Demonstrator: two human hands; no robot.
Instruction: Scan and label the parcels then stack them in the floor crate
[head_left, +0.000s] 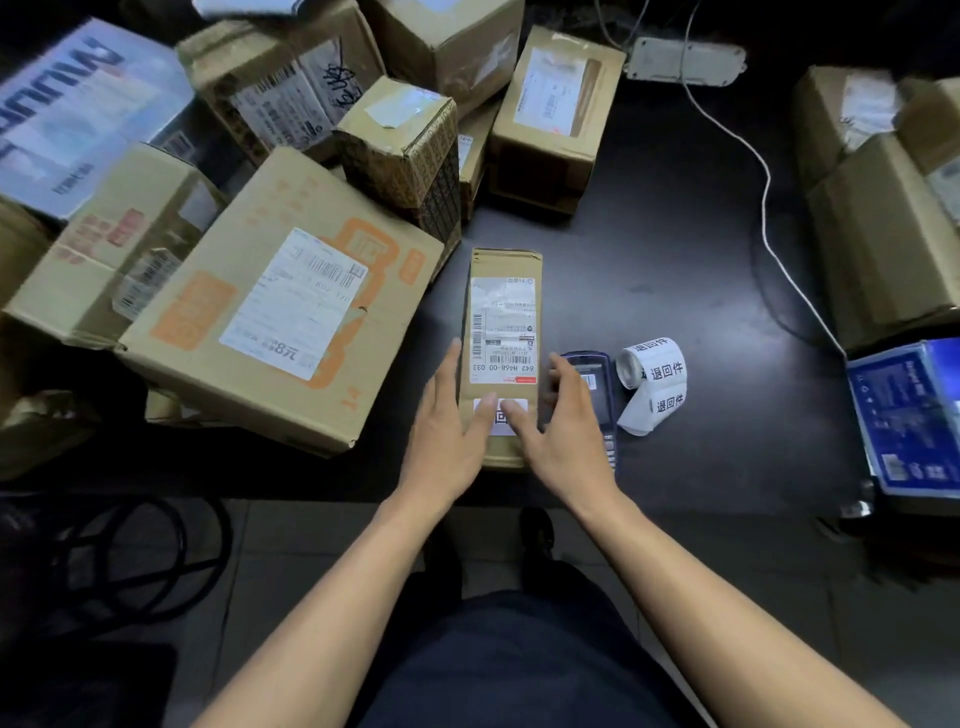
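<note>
Both hands, left (449, 431) and right (563, 436), press flat, fingers straight, on a sticker (500, 415) on the parcel (501, 312), scanner (597, 395) just beside it.

Both bare forearms reach forward side by side, the left hand (451, 434) lying flat with fingers straight and spread, the right hand (558, 431) likewise flat with fingers extended, the two thumb tips almost touching.
</note>
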